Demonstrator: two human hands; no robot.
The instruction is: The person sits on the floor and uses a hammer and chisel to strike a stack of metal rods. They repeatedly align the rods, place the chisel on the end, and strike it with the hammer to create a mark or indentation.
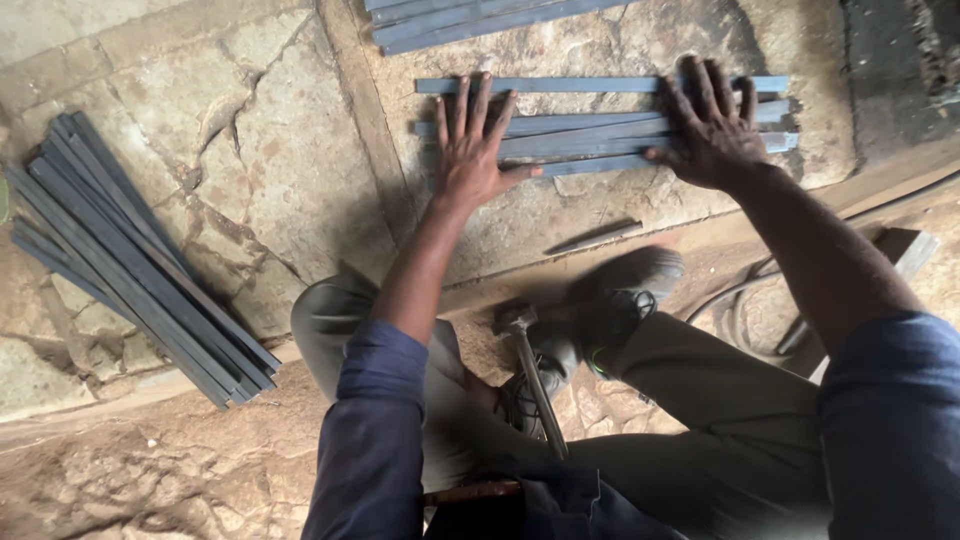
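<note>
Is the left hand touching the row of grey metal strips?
Touching: the head view shows the left hand flat, fingers spread, on the grey metal strips.

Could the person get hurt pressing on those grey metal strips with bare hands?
Maybe. The left hand and right hand lie flat on loose metal strips, so an edge might cut or pinch a finger if a strip slides. The hammer lies by the shoes, so a foot could knock it. The stone floor is cracked and uneven, so strips may rock.

Both hands, left (472, 150) and right (712, 128), flat on grey metal strips (600, 135)
</note>
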